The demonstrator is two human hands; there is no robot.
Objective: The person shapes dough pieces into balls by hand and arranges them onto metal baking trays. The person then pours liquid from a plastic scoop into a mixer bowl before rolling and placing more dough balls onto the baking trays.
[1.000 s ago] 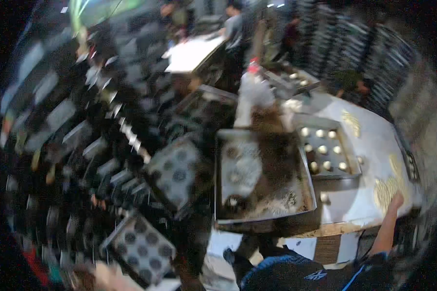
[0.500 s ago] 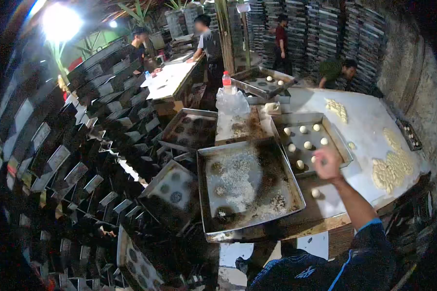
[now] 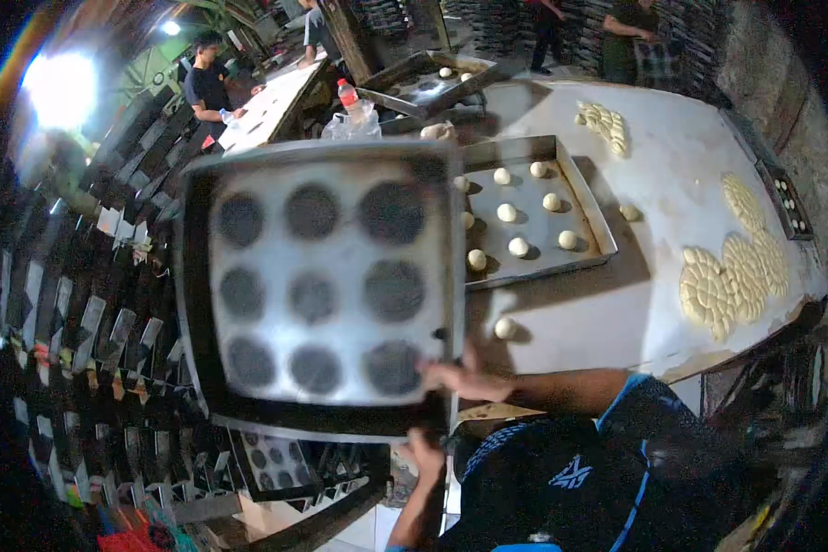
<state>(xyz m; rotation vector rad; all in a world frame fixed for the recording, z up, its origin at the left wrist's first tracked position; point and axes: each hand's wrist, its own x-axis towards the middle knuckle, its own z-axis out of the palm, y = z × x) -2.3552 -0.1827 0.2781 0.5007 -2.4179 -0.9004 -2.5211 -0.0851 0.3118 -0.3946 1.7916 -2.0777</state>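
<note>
A square metal tray (image 3: pixel 340 244) with dark round marks is held up, tilted, over the table's left side. My left hand (image 3: pixel 423 453) grips its lower edge near the bottom right corner. At its right edge, my right hand (image 3: pixel 467 375) has its fingers over the rim and thumb side blurred. Behind it on the table lies another tray (image 3: pixel 534 267) with several white dough balls. A single dough ball (image 3: pixel 505 327) rests on the table in front of that tray.
Flattened dough clusters (image 3: pixel 706 290) lie on the white table (image 3: pixel 672 202). A small tray (image 3: pixel 782 198) stands at its right edge. Another tray (image 3: pixel 423 87) and a red-capped bottle (image 3: pixel 348 94) are at the back. Trays are stacked at left. Several people (image 3: pixel 207 87) stand beyond.
The marked tray has come up into both hands. My right hand has moved left from the dough balls to its rim, and my left hand has come into view. The view has shifted.
</note>
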